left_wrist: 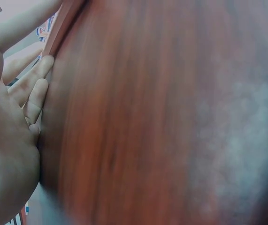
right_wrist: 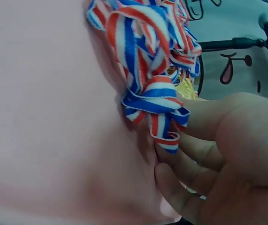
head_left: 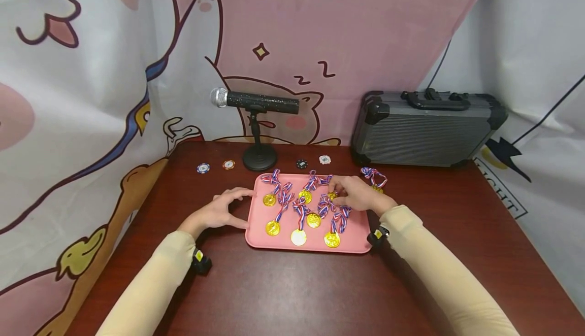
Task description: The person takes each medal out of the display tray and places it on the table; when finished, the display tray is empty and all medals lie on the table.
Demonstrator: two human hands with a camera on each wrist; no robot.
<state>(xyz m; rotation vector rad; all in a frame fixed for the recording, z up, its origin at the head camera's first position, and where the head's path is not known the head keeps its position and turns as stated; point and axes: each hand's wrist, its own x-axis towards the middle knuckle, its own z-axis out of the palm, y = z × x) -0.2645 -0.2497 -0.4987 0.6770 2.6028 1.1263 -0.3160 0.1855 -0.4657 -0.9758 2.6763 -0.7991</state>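
Head view: a shallow pink plastic tray [head_left: 256, 234] lies on a dark red-brown wooden table [head_left: 292, 295], bearing several gold-coloured round medals on red, white and blue striped ribbons; one more medal [head_left: 374, 177] lies off the tray, just beside its far right corner. The right hand [head_left: 358, 194] rests over the tray's far right part, fingers curled and pinching one gold medal [head_left: 332, 195] with its bunched striped ribbon [right_wrist: 148, 70]; the right wrist view shows the fingertips [right_wrist: 171, 154] pressed into the ribbon loops against the tray floor. The left hand [head_left: 221, 211] lies on the table at the tray's left edge, fingers [left_wrist: 33, 89] relaxed and spread apart, touching the rim and clasping nothing; thumb and forefinger bracket the edge. Behind the tray: a black glitter-bodied microphone [head_left: 258, 101] on a round-based stand, four small poker chips [head_left: 203, 168] in a row, and a grey ribbed carrying case [head_left: 425, 130] with a black handle.

Risks, as judged: the ribbons of neighbouring medals lie tangled and overlapping, so lifting the pinched one may drag a second medal along; the pinch falls partly on loose ribbon, so the disc could slip free; the light tray may slide if the left hand's bracing is too slight.
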